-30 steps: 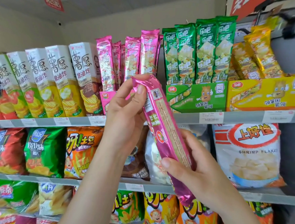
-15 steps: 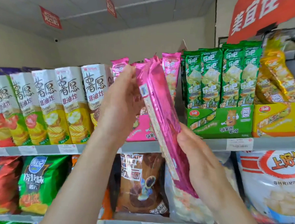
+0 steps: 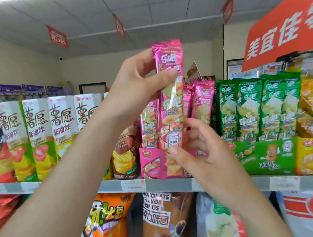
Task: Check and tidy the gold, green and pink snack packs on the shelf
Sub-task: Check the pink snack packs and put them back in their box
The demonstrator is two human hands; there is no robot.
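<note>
Pink pack (image 3: 171,119): our left hand (image 3: 139,85) pinches its top, right hand (image 3: 208,156) its base. Risk: foil slips, or we topple standing pink packs (image 3: 202,102) just behind our right fingers (image 3: 198,127).

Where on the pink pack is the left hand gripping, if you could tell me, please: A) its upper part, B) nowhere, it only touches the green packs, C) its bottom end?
A: the left hand pinches the pink pack near its top, thumb across the front, while the right hand holds the lower end.
</note>
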